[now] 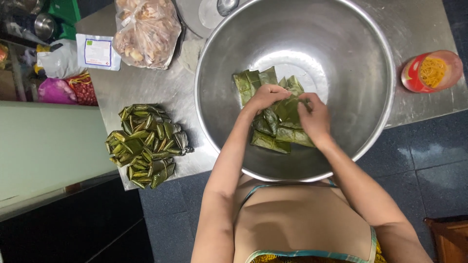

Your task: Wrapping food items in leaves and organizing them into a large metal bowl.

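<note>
A big steel bowl (341, 44) sits on a steel table and holds several green leaf-wrapped parcels (253, 80). Both my hands are inside the bowl over the pile. My left hand (265, 96) presses its fingers down on a folded leaf parcel (287, 109), and my right hand (314, 117) pinches the same parcel from the right side. More wrapped parcels (270, 141) lie under my wrists.
A heap of wrapped leaf parcels (146, 143) lies on the steel table (141, 85) left of the bowl. A clear bag of pale food (146, 29) and a white packet (97, 51) sit at the back. A red tub of yellow strands (431, 70) stands at right.
</note>
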